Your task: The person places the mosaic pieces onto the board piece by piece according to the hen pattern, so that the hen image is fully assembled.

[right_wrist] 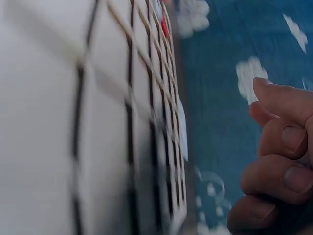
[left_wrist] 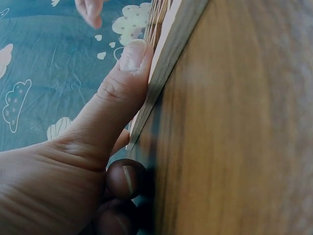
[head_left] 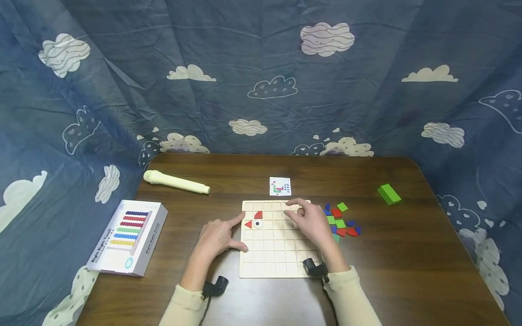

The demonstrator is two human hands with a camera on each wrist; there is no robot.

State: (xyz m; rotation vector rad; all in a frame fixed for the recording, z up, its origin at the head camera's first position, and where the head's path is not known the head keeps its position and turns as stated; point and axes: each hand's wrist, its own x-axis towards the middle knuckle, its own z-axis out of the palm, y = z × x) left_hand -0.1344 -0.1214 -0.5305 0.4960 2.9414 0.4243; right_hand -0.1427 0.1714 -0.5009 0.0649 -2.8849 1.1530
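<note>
A pale wooden grid board (head_left: 269, 262) lies flat on the table. Near its upper left sit a red triangle (head_left: 248, 224), a red quarter-round tile (head_left: 258, 215) and a white tile with a black dot (head_left: 258, 224). My left hand (head_left: 216, 237) rests at the board's left edge, thumb and index finger spread along it; in the left wrist view the thumb (left_wrist: 117, 88) presses the wooden side. Over the board's right part hovers my right hand (head_left: 311, 224), thumb and index finger apart with nothing between them. Its other fingers (right_wrist: 276, 178) curl loosely in the right wrist view.
Several red, blue and green tiles (head_left: 340, 223) lie loose right of the board. A small pattern card (head_left: 280, 186) is behind it. Farther out are a green block (head_left: 389, 194), a cream microphone-shaped object (head_left: 176, 181) and a white box (head_left: 128, 240). Patterned cloth hangs behind the table.
</note>
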